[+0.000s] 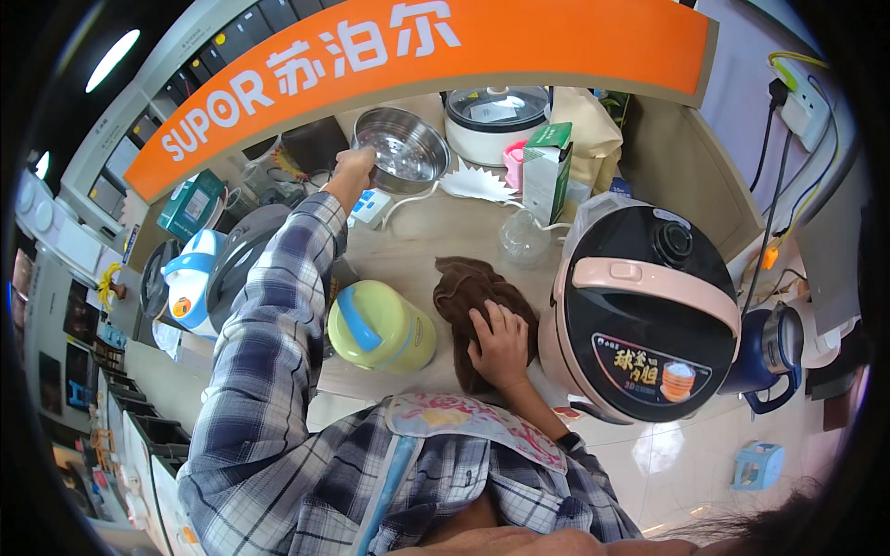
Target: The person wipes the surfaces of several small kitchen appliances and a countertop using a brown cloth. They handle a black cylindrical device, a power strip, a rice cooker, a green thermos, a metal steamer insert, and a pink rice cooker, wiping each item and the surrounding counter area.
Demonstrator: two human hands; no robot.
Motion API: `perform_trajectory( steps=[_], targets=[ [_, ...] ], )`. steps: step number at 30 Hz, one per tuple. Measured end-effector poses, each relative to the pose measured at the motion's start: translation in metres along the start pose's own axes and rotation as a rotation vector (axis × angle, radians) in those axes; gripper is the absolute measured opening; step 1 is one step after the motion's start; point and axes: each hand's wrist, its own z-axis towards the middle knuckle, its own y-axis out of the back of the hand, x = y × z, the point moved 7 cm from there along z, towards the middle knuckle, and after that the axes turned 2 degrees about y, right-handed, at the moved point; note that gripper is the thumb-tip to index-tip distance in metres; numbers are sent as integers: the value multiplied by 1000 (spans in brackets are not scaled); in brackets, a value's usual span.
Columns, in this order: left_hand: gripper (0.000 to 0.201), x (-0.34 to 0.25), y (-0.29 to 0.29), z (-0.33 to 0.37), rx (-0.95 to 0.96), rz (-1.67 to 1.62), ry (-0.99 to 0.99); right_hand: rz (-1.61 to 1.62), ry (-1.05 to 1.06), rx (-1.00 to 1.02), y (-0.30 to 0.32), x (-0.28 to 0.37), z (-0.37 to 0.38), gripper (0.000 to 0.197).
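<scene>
My left hand [355,171] reaches far forward, its fingers closed on the left side of a round, shallow stainless steel pot [414,153]. The pot is tilted, so its shiny inside faces me; whether the spots on its bottom are holes or reflections I cannot tell. Nearer to me, my right hand [502,345] lies flat with fingers apart on a crumpled brown cloth [464,285] on the wooden counter [399,250]. Left of the cloth stands a light green lidded container [399,324] with a blue handle. Close by on the right is a large black and pink rice cooker [649,287].
Behind the pot sits a white cooker with a glass lid [496,120]. A green and white box [547,171], a clear plastic piece [525,239] and a white-and-blue power strip [371,208] lie about. An orange sign board [556,46] spans the back. A blue kettle [765,357] stands far right.
</scene>
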Motion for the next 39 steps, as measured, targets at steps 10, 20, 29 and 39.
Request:
perform_trajectory(
  steps=[10,20,29,39],
  targets=[
    [42,67,-47,30,248,96,-7,43,-5,-4,-4,-2,7,59],
    [44,-18,-49,-68,-325,804,-1063,44,-26,22,-8,-7,10,61],
    [47,-5,-146,-203,667,813,-1446,67,-25,26,-9,-9,11,60],
    [26,-17,-184,-167,479,737,-1156,86,-12,-4,-7,-7,11,58]
  ],
)
